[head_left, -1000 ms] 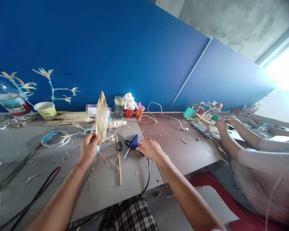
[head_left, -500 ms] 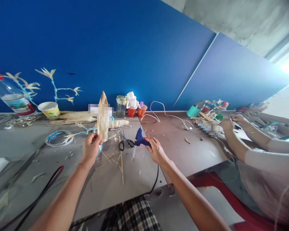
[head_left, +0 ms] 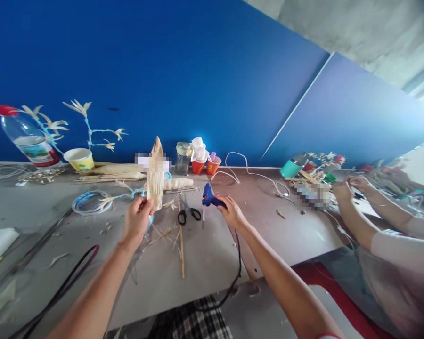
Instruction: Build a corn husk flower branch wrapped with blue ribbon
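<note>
Big blue wall, messy table in front. Husk stands upright over it, left hand pinching the bottom end. Right hand is wrapped round the glue gun handle, scissors lying between.

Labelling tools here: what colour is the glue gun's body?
The glue gun is blue; head view.

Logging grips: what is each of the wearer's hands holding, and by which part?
Left hand: pale husk-like strip, near its lower end. Right hand: blue glue gun, by its handle.
</note>
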Action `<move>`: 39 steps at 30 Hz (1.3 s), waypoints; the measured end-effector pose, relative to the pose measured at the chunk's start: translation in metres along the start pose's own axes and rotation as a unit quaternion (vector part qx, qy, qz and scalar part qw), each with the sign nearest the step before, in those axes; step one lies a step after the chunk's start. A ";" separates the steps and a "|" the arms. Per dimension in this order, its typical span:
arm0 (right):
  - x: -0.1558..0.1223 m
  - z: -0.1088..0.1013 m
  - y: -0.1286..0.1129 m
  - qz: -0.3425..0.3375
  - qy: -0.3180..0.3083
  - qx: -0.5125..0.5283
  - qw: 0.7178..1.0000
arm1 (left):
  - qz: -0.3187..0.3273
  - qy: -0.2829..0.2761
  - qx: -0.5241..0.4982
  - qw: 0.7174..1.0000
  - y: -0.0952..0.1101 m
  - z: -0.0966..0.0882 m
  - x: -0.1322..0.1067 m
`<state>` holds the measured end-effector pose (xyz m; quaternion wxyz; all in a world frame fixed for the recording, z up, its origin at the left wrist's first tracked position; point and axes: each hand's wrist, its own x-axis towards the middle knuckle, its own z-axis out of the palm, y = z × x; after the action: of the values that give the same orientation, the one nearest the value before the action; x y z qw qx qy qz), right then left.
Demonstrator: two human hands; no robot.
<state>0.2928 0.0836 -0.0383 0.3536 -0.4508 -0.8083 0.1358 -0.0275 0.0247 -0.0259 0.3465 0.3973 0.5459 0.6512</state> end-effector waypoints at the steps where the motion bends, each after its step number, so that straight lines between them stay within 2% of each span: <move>1: 0.007 -0.001 0.003 -0.007 0.005 -0.005 1.000 | 0.000 -0.002 0.004 1.000 0.001 0.000 0.000; 4: 0.025 -0.002 0.012 -0.010 0.004 -0.020 1.000 | -0.005 0.000 0.014 1.000 0.003 0.000 -0.001; 7: 0.032 0.000 0.020 -0.002 -0.024 -0.024 0.999 | -0.013 0.011 0.019 1.000 0.004 -0.001 -0.001; 10: 0.026 0.004 0.025 -0.006 -0.055 -0.021 0.998 | -0.014 0.005 0.026 1.000 0.006 -0.001 -0.002; 16: 0.012 0.003 0.024 0.017 -0.073 -0.073 0.994 | -0.007 -0.014 0.036 0.999 0.008 0.002 -0.005; 18: 0.015 -0.001 0.012 0.030 -0.057 -0.100 0.993 | -0.003 -0.013 0.039 0.999 0.008 0.002 -0.005; 19: 0.016 -0.003 0.002 0.046 -0.026 -0.113 0.992 | 0.000 -0.013 0.044 0.999 0.008 0.001 -0.005; 21: 0.021 -0.005 -0.026 0.060 0.025 -0.095 0.993 | 0.002 -0.011 0.060 0.998 0.007 0.000 -0.005; 22: 0.023 -0.004 -0.043 0.059 0.014 -0.073 0.995 | 0.003 -0.010 0.067 0.998 0.007 0.000 -0.005; 24: 0.027 0.004 -0.078 0.053 -0.060 -0.061 0.995 | 0.003 -0.007 0.076 0.997 0.005 -0.001 -0.004; 26: 0.029 0.017 -0.108 0.062 -0.139 -0.130 0.980 | 0.005 -0.005 0.071 0.997 0.004 -0.001 -0.004; 28: 0.032 0.032 -0.128 0.079 -0.196 -0.218 0.953 | 0.010 -0.003 0.062 0.998 0.004 0.000 -0.004; 30: 0.034 0.044 -0.138 0.091 -0.229 -0.256 0.935 | 0.011 -0.004 0.050 0.999 0.006 0.001 -0.004; 33: 0.036 0.052 -0.138 0.090 -0.244 -0.269 0.927 | 0.014 -0.009 0.046 0.999 0.009 0.002 -0.006; 39: 0.029 0.042 -0.132 0.094 -0.245 -0.268 0.927 | 0.019 -0.017 0.033 0.999 0.013 0.003 -0.007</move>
<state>0.1702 0.0383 0.0154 -0.0040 -0.5552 -0.8301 0.0528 -0.0216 0.0173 -0.0139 0.3301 0.4298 0.5535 0.6324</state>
